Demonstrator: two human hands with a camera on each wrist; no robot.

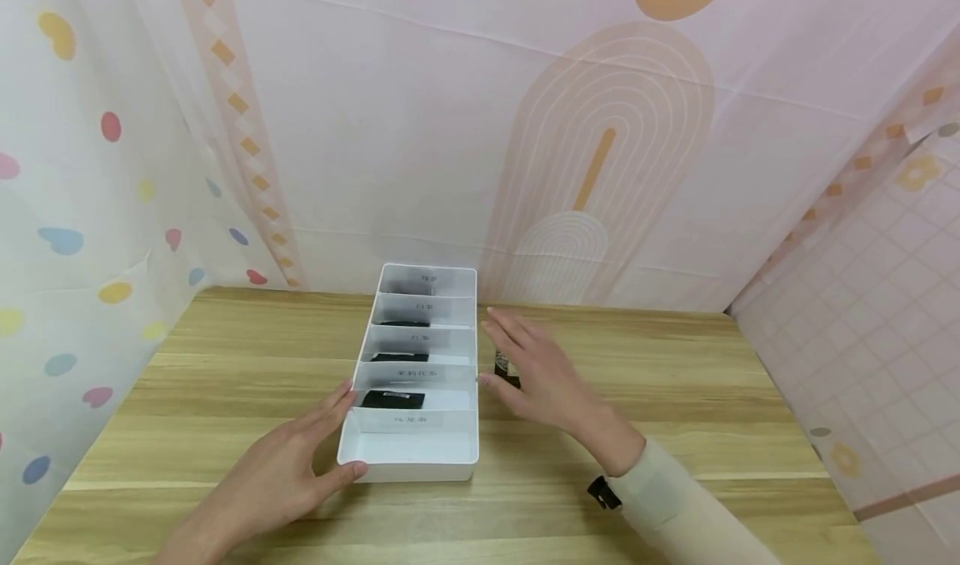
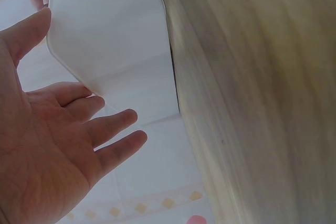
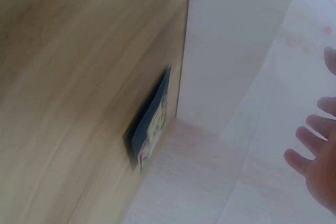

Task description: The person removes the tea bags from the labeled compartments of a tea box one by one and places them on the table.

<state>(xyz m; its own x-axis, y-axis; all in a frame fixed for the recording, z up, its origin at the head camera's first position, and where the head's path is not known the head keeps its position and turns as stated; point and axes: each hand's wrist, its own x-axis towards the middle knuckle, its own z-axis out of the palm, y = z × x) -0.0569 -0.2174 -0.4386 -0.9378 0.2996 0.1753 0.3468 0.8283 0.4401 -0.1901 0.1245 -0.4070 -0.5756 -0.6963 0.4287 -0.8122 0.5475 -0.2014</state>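
A long white box [image 1: 420, 472] with several compartments in a row stands on the wooden table. At its front left corner is my left hand [image 1: 273, 473], fingers loosely extended along the side and thumb at the front rim. The left wrist view shows that hand [image 2: 52, 135] spread beside the box wall [image 2: 110, 30]. My right hand [image 1: 542, 375] hovers at the box's right side, fingers stretched out and holding nothing. Below it a dark flat packet [image 1: 501, 372], partly hidden, lies on the table. The right wrist view shows this packet [image 3: 153, 121] close to the box, with a pale printed patch.
Black flat pieces, one of them a dark packet [image 1: 393, 400], lie in several compartments; the front compartment [image 1: 416, 447] shows its bare white floor. Labels mark the dividers. Patterned cloth [image 1: 390, 132] hangs behind and on both sides of the wooden table [image 1: 675, 365].
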